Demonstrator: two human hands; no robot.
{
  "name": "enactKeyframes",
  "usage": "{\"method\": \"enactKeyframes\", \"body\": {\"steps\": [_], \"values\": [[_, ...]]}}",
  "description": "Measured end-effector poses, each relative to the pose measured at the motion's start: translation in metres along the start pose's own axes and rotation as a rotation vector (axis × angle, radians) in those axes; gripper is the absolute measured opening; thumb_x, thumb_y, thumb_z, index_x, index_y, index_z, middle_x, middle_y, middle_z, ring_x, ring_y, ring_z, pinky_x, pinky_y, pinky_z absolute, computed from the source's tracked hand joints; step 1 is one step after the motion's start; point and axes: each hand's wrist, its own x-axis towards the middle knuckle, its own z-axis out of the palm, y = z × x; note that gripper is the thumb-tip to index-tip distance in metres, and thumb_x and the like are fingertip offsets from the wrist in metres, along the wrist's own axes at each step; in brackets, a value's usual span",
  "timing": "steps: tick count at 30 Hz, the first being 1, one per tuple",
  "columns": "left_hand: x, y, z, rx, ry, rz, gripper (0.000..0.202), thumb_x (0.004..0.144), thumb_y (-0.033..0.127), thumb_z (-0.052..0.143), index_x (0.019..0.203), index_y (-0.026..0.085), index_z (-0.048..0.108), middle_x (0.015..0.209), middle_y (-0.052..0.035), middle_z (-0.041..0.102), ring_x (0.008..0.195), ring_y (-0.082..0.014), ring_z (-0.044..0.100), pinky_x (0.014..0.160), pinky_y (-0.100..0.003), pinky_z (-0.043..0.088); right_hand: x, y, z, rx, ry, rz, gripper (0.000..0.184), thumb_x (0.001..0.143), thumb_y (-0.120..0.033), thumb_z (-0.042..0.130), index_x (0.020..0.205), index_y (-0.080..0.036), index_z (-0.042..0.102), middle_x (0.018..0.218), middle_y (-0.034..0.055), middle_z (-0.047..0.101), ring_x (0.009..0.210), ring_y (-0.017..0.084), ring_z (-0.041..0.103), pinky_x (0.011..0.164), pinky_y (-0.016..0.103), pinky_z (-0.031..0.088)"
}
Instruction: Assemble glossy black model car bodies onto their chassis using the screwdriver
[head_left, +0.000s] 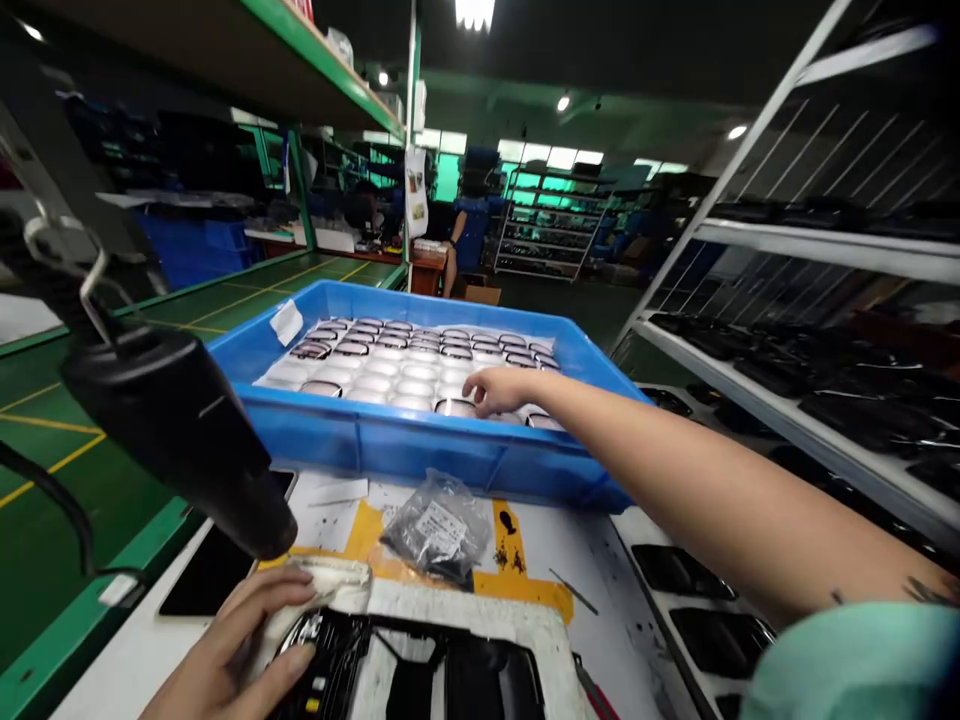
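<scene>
My right hand point(498, 391) reaches over the near wall of a blue tray point(420, 448). Its fingers are curled but apart, at the right end of a clear, dark-rimmed curved piece point(454, 407); whether they touch it is unclear. Similar pieces stand in rows inside the tray on white, cup-shaped padding. At the lower left, my left hand point(244, 640) rests with thumb and fingers spread on the left end of a worn white fixture point(480, 608). Its thumb touches a glossy black plastic part point(322, 655) lying in that fixture. The lower part of both is cut off by the frame.
A black hand-held power tool point(176, 430) hangs from a hook at left. A plastic bag with a label point(439, 525) lies before the tray, near a thin metal tool point(574, 590) and red-handled pliers or cutters point(596, 690). Racks with black parts point(847, 400) stand at right.
</scene>
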Motion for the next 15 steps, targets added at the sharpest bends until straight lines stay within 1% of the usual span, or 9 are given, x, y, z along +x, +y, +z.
{"method": "enactKeyframes", "body": {"steps": [2,4,5,7,9,11,13,15], "values": [[-0.001,0.009,-0.006,0.027,-0.07,-0.025,0.036,0.093,0.049,0.062,0.125,0.035,0.067,0.146,-0.0062,0.055,0.14,-0.0279,0.052,0.116,-0.045,0.042,0.019,-0.011,0.003,-0.039,-0.024,0.008,0.037,0.097,-0.038,0.064,0.127,-0.016,0.06,0.121,0.0087,0.064,0.103,0.02,0.066,0.09,0.041,0.058],[-0.002,0.017,-0.008,0.022,-0.09,-0.051,0.035,0.095,0.048,0.059,0.127,0.035,0.064,0.149,-0.0058,0.051,0.143,-0.0271,0.049,0.12,-0.048,0.038,0.028,-0.016,0.004,-0.07,-0.009,0.007,0.035,0.097,-0.038,0.064,0.122,-0.015,0.062,0.119,0.0081,0.065,0.104,0.021,0.065,0.091,0.041,0.058],[-0.003,0.021,-0.008,0.011,-0.084,-0.058,0.035,0.096,0.049,0.058,0.127,0.034,0.064,0.149,-0.0059,0.051,0.143,-0.0272,0.048,0.121,-0.049,0.036,0.027,-0.017,0.002,-0.078,0.008,0.0,0.033,0.097,-0.039,0.064,0.12,-0.014,0.063,0.117,0.0076,0.065,0.103,0.021,0.065,0.09,0.04,0.058],[-0.003,0.027,-0.007,-0.009,-0.067,-0.063,0.034,0.096,0.05,0.057,0.124,0.033,0.064,0.147,-0.0058,0.052,0.143,-0.0275,0.048,0.123,-0.051,0.033,0.018,-0.016,-0.004,-0.072,0.055,-0.02,0.031,0.096,-0.039,0.064,0.113,-0.014,0.065,0.109,0.006,0.066,0.097,0.018,0.066,0.086,0.038,0.058],[-0.002,0.03,-0.006,-0.025,-0.057,-0.054,0.033,0.095,0.051,0.058,0.121,0.032,0.066,0.145,-0.0057,0.054,0.143,-0.0278,0.048,0.123,-0.051,0.034,-0.002,-0.014,-0.01,-0.045,0.142,-0.045,0.029,0.096,-0.04,0.065,0.105,-0.013,0.065,0.098,0.0036,0.066,0.085,0.015,0.065,0.078,0.033,0.057],[0.0,0.031,-0.006,-0.042,-0.064,-0.041,0.033,0.094,0.051,0.058,0.12,0.031,0.066,0.143,-0.006,0.055,0.141,-0.0278,0.049,0.123,-0.05,0.036,-0.033,-0.014,-0.013,-0.007,0.306,-0.082,0.027,0.095,-0.04,0.066,0.098,-0.013,0.064,0.088,0.0013,0.064,0.075,0.012,0.061,0.07,0.027,0.054],[0.001,0.031,-0.007,-0.058,-0.052,-0.032,0.034,0.095,0.051,0.058,0.12,0.03,0.067,0.141,-0.0066,0.057,0.138,-0.0282,0.052,0.121,-0.05,0.038,-0.073,-0.016,-0.005,0.026,0.549,-0.134,0.024,0.096,-0.037,0.063,0.094,-0.014,0.06,0.083,0.0008,0.062,0.071,0.012,0.058,0.065,0.025,0.049],[0.0,0.034,-0.009,-0.045,0.001,0.005,0.032,0.092,0.05,0.062,0.116,0.029,0.069,0.135,-0.0068,0.062,0.132,-0.0292,0.055,0.119,-0.049,0.04,-0.118,-0.022,0.016,0.033,0.808,-0.212,0.02,0.097,-0.033,0.057,0.09,-0.015,0.058,0.083,0.003,0.061,0.075,0.014,0.057,0.067,0.028,0.047]]}}
